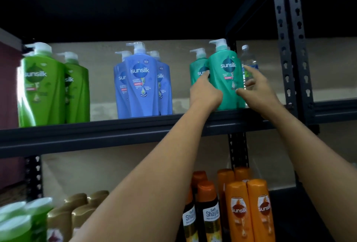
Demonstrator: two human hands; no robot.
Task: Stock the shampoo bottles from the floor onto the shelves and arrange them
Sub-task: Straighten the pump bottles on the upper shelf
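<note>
Orange bottles (249,210) sit nearest. Left hand (205,91) grips teal pump bottle (225,79) mid-body; right hand (257,89) splayed, empty. Likely heavy, slick; avoid pump.

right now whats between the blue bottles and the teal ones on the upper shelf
Nothing: in the head view the shelf is bare between the blue bottles and the teal bottles; only the back wall shows there.

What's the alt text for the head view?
Both hands, left hand and right hand, flank the front teal Sunsilk pump bottle on the upper black metal shelf, beside blue pump bottles and green pump bottles. Orange Sunsilk bottles stand on the shelf below.
</note>
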